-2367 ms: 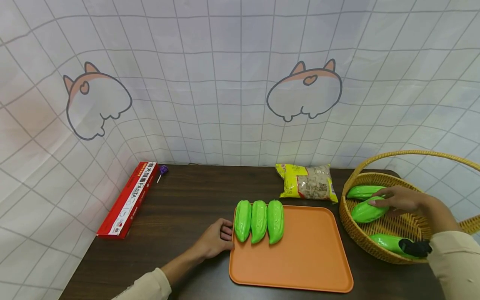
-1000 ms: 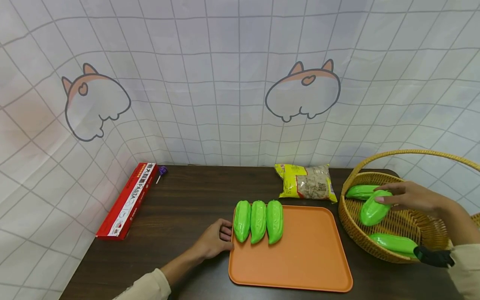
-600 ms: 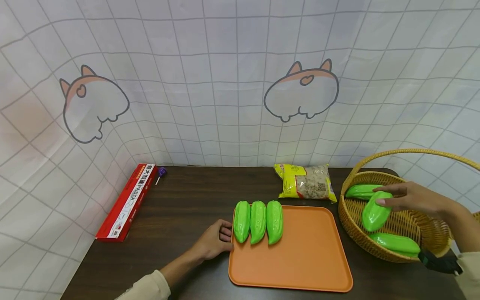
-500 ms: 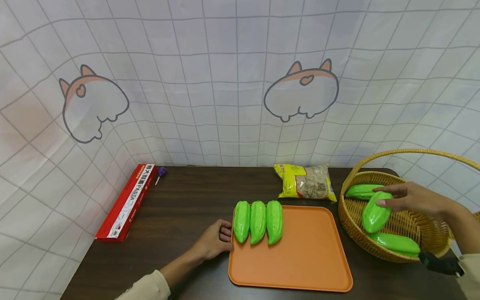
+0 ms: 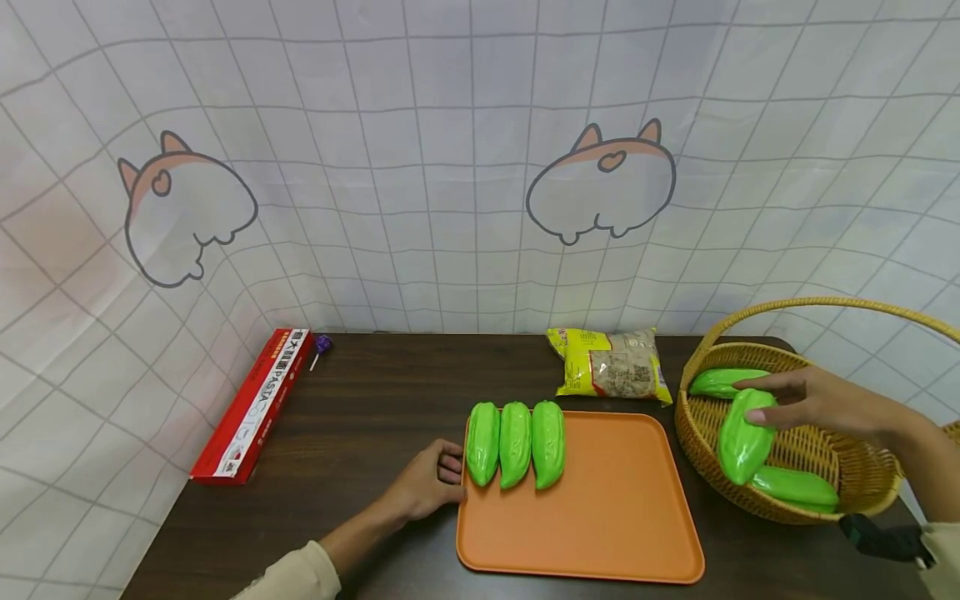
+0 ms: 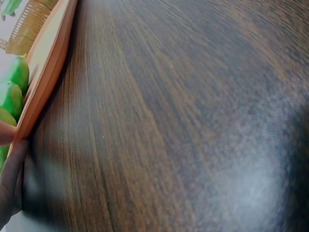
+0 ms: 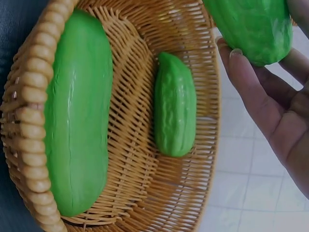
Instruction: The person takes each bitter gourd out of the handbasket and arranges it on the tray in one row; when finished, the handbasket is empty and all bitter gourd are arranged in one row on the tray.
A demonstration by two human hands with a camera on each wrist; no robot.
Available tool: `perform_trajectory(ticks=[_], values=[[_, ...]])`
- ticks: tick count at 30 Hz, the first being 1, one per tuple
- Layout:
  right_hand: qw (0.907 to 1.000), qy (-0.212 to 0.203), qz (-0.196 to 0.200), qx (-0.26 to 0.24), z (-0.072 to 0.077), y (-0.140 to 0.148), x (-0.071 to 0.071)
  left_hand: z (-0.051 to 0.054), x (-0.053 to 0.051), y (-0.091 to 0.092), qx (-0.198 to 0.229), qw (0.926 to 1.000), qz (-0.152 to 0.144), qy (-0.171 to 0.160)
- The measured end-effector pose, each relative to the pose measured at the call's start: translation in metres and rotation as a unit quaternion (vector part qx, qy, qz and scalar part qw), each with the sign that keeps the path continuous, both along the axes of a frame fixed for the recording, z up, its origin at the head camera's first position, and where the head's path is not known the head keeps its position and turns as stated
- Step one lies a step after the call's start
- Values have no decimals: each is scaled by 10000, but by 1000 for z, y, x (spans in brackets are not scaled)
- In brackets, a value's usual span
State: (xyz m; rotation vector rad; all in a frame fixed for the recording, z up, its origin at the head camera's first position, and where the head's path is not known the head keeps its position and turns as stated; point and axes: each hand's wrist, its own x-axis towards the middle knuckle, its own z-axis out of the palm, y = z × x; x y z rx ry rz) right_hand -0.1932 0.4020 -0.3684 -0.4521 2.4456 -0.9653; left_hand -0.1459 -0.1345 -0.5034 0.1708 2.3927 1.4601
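Nearest, at the tray's left edge, the left hand (image 5: 422, 483) pinched the rim of the orange tray (image 5: 637, 517), with digits on either side of it. Three green model gourds (image 5: 515, 446) lay lengthwise, side by side, in the tray's far left part. Over to the right, the right hand (image 5: 832, 404) gripped another, the held gourd (image 5: 745, 437), by its upper end between thumb and fingers, its lower end tipped down over the wicker basket (image 5: 806, 450). It looked moulded from hard plastic or foam, so probably light, stiff and not very fragile; the glossy skin might prove slippery, though the shallow ridges should help, and the thick middle seemed a steadier place to take hold than the tapering end. Inside the basket, the near gourd (image 5: 797, 488) lay by the near wall and the far gourd (image 5: 723, 382) along the far side. Farther back on the dark wooden table (image 5: 375, 400) were a yellow food packet (image 5: 615, 364), a red pasta box (image 5: 255, 404) and, beside its far end, a purple lollipop (image 5: 322, 343). Behind everything hung a white checked cloth (image 5: 480, 275) with corgi drawings.
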Motion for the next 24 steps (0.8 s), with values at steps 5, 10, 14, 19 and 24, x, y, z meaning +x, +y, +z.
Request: perform_trajectory(ticks=[5, 10, 14, 19, 24], values=[[9996, 187, 194, -29, 4, -5, 4, -1, 0, -1, 1, 10000, -5, 15], [9995, 219, 206, 21, 6, -11, 8, -2, 0, -1, 35, 10000, -18, 56], [9988, 399, 221, 167, 7, -17, 11, -2, 1, -1, 38, 10000, -2, 57], [9969, 658, 374, 199, 6, -24, 14, 0, 3, -1, 138, 9999, 30, 98], [9967, 640, 509, -2, 6, -32, 17, 1, 3, -1, 132, 9998, 24, 124]])
